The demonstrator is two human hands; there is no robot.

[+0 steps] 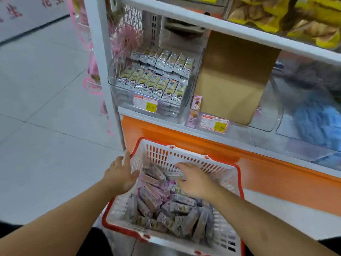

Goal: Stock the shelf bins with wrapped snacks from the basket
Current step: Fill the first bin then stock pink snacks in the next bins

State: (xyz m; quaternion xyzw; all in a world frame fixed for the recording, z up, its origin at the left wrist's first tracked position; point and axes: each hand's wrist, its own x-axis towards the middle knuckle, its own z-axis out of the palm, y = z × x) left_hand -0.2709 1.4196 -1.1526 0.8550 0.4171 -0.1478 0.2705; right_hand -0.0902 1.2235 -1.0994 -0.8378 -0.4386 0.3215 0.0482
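A white slatted plastic basket with a red rim point(184, 156) is holding a heap of pink-wrapped snack bars point(162, 204); a clear plastic shelf bin point(118, 93) above is holding rows of cream-wrapped packs point(153, 84). The left hand point(121, 174) is spreading flat against the basket's side, holding nothing. The right hand point(193, 180) is reaching onto the bars, fingers curling down; whether it is gripping any, I cannot tell.

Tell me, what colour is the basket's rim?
Red, around the white basket; the head view shows it best.

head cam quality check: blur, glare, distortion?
Head view: wide-angle bowing bends the shelf post; right edge smeared, blue packs unreadable; soft glare on the clear bin; right hand and basket fairly sharp; lighting even, shadows faint.
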